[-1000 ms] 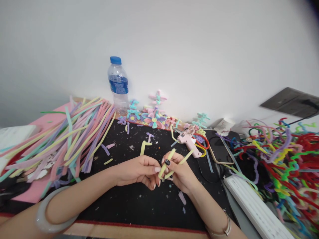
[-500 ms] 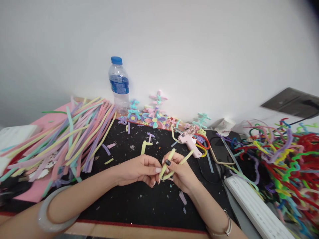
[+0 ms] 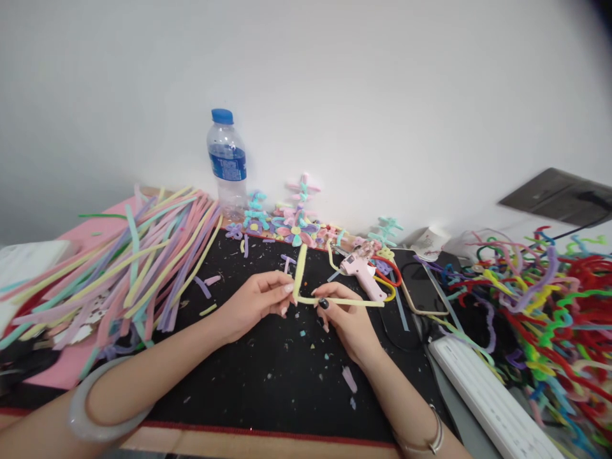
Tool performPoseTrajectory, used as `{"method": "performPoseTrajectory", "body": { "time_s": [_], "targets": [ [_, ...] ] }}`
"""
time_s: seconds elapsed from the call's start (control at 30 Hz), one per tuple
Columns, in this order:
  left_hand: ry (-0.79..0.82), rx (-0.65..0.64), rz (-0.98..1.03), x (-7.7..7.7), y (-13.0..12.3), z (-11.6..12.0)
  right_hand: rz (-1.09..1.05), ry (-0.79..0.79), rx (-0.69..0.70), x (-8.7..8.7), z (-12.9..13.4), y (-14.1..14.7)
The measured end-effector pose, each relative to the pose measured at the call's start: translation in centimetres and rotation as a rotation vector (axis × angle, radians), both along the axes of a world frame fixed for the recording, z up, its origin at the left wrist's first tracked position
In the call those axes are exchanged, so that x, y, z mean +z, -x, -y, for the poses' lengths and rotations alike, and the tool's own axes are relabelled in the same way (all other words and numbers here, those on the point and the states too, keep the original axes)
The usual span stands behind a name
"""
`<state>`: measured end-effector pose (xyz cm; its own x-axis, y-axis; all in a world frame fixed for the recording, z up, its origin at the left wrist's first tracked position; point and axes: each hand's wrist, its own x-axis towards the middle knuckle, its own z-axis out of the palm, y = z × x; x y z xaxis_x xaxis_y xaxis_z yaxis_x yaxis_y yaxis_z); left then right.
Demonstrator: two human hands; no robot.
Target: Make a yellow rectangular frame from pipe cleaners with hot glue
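Observation:
A pale yellow pipe cleaner (image 3: 300, 271), bent into an L, is held just above the black mat. One leg points up and away; the other runs to the right. My left hand (image 3: 265, 299) pinches it near the bend between thumb and fingertips. My right hand (image 3: 347, 319) has its thumb and fingers closed around the right-hand leg, whose tip sticks out past the knuckles. Behind the bend lies a small purple T-shaped piece (image 3: 287, 262). A pink glue gun (image 3: 366, 277) rests beyond my right hand.
Straight pipe cleaners (image 3: 157, 255) are heaped at left, curly ones (image 3: 564, 319) at right. A water bottle (image 3: 227, 166) and finished flower pieces (image 3: 296, 229) stand along the wall. A phone (image 3: 425, 287) and a white power strip (image 3: 492, 395) lie right. Scraps dot the black mat (image 3: 229, 395).
The yellow pipe cleaner has gone from a narrow fold in my fingers to an open L. Both hands have shifted slightly away from me, and my left hand now grips near the bend.

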<state>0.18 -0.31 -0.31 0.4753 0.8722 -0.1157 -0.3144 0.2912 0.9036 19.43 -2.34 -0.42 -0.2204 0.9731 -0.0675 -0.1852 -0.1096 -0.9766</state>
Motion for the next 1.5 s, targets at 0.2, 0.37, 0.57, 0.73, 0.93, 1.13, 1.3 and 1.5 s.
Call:
{"method": "performPoseTrajectory", "body": {
  "time_s": [0.2,0.37,0.57,0.73,0.93,1.13,1.3,1.5],
  "targets": [
    [0.094,0.041,0.185,0.2,1.1,-1.1,0.851,-0.517,-0.193,0.0,-1.0,-2.2],
    [0.116,-0.058,0.213,0.3,1.6,-1.3,1.348,-0.613,-0.575,0.6,-2.2,-4.8],
    [-0.013,-0.214,-0.09,0.2,1.1,-0.9,1.614,-0.257,-0.516,0.0,-2.9,-5.6],
    [-0.122,-0.151,-0.273,0.0,0.9,-1.0,1.473,-0.291,-0.552,-0.2,-3.2,-5.7],
    [-0.081,-0.078,-0.256,-0.2,0.9,-1.2,0.99,-0.445,-0.671,0.7,-2.8,-5.8],
    [-0.092,-0.02,-0.226,-0.4,0.9,-1.2,0.47,-0.285,-0.307,0.3,-1.7,-4.6],
    [-0.112,0.032,-0.218,-0.3,1.0,-1.2,0.272,-0.114,0.028,-0.7,-1.1,-3.8],
    [-0.127,0.027,-0.201,-0.1,0.9,-1.1,0.356,-0.137,0.086,-1.3,-0.9,-3.6]
  ]
}}
